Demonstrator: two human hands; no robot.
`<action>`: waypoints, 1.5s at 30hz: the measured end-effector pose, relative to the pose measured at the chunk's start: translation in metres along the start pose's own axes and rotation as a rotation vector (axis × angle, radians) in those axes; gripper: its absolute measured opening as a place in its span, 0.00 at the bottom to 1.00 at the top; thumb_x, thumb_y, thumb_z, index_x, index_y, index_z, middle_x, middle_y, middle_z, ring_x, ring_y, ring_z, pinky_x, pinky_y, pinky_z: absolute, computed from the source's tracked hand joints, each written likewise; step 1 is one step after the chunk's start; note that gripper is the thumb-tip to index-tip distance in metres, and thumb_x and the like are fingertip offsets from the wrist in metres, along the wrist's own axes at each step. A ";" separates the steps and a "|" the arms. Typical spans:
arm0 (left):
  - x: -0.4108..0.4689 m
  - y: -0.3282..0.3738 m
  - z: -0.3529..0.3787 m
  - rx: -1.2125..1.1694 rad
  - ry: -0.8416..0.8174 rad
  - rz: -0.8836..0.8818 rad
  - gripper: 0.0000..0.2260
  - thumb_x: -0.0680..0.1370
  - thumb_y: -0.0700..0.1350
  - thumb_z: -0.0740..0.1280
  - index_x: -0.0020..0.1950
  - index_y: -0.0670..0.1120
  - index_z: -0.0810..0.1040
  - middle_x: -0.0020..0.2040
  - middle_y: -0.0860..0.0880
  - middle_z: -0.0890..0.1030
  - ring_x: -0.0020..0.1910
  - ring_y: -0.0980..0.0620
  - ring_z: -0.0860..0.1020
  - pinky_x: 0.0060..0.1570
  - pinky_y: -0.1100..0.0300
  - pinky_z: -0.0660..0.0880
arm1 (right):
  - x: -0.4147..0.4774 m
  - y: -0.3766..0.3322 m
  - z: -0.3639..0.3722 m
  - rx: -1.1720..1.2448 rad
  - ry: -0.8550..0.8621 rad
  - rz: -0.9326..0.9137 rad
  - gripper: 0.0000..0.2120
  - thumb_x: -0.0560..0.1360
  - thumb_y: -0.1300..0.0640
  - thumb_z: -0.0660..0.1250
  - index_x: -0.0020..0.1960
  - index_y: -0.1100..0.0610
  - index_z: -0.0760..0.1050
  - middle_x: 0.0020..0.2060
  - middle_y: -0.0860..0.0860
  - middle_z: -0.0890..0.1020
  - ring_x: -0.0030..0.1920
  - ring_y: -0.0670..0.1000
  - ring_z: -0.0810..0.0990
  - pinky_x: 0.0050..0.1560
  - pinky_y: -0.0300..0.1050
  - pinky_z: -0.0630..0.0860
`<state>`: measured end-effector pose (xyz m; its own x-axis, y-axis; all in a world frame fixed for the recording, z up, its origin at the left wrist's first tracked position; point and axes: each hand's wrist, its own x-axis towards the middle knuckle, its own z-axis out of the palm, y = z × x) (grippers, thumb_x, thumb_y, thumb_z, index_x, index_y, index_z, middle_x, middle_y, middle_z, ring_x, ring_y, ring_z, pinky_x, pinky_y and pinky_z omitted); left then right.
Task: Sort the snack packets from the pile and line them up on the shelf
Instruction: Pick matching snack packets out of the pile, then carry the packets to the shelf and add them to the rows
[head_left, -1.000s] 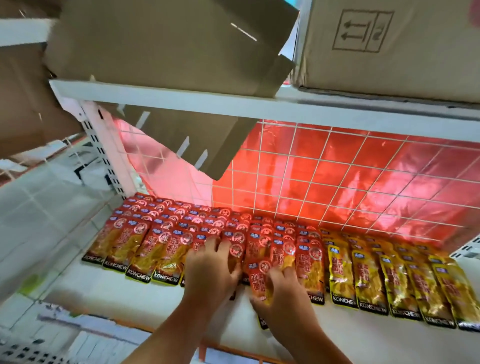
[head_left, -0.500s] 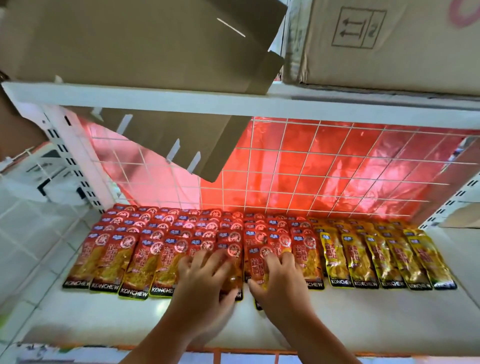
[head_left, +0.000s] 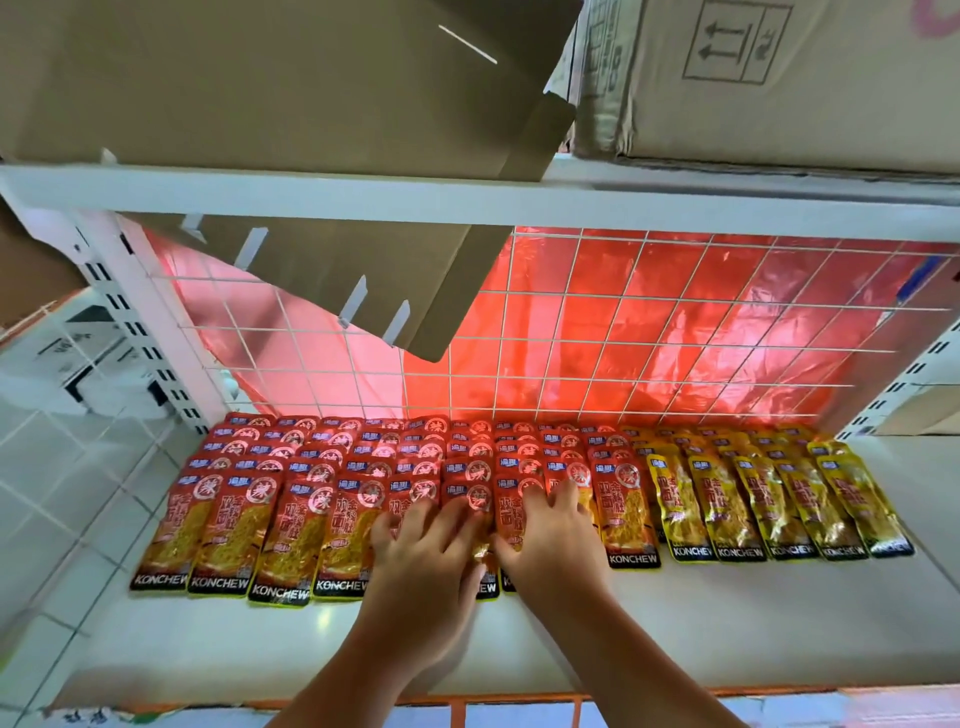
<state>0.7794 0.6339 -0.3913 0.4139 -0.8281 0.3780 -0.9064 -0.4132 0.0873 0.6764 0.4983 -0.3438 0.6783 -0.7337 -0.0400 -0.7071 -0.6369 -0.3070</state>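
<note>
Packets (head_left: 291, 525) are laid in overlapping rows on the white shelf (head_left: 727, 623), the red ones filling the left and middle and the yellow ones (head_left: 769, 504) the right, with the back rows set close to the wire grid (head_left: 675, 332). Both hands are pressed flat on the red front row near its middle. The left hand (head_left: 423, 561) and the right hand (head_left: 553, 540) are placed just beside each other, and the grip of each is open, with fingers spread and fairly straight and nothing clasped. The packets are judged to be light, thin foil pouches, glossy and probably slippery, and soft enough to be creased. They are best slid under flat fingers, or taken by a pinch at the lower edge, where the dark printed band is clear of the overlap. The row behind is likely to be rucked by too hard a push. The shelf is smooth and pale, with bare space in front of the rows. Red film (head_left: 779, 312) is hung behind the grid, and a cardboard flap (head_left: 363, 291) is drooped from the upper shelf (head_left: 467, 200), on which boxes (head_left: 779, 78) are stood. A pale tiled floor (head_left: 62, 493) is seen at the left.
</note>
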 end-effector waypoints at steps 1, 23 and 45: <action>0.000 0.000 0.000 0.005 0.000 -0.003 0.22 0.77 0.58 0.61 0.69 0.53 0.79 0.68 0.53 0.79 0.66 0.44 0.74 0.64 0.35 0.66 | 0.000 0.000 0.001 0.004 0.003 -0.001 0.28 0.75 0.35 0.65 0.67 0.49 0.65 0.66 0.55 0.65 0.62 0.58 0.75 0.59 0.51 0.79; 0.002 0.004 -0.002 0.012 0.054 -0.018 0.20 0.77 0.55 0.61 0.67 0.53 0.79 0.65 0.52 0.80 0.63 0.42 0.75 0.62 0.37 0.66 | -0.005 0.004 0.003 0.023 0.013 -0.011 0.29 0.74 0.35 0.66 0.67 0.50 0.67 0.64 0.54 0.67 0.60 0.58 0.77 0.58 0.50 0.79; 0.067 0.063 -0.053 -0.079 0.208 0.104 0.19 0.80 0.57 0.64 0.67 0.50 0.77 0.65 0.47 0.78 0.63 0.40 0.75 0.58 0.43 0.70 | -0.021 0.051 -0.097 0.138 0.222 -0.174 0.22 0.75 0.42 0.67 0.65 0.49 0.72 0.59 0.51 0.74 0.56 0.56 0.78 0.52 0.50 0.78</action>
<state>0.7453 0.5727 -0.3113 0.2992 -0.7654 0.5697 -0.9504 -0.2921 0.1067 0.6068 0.4578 -0.2663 0.7159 -0.6600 0.2279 -0.5404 -0.7303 -0.4179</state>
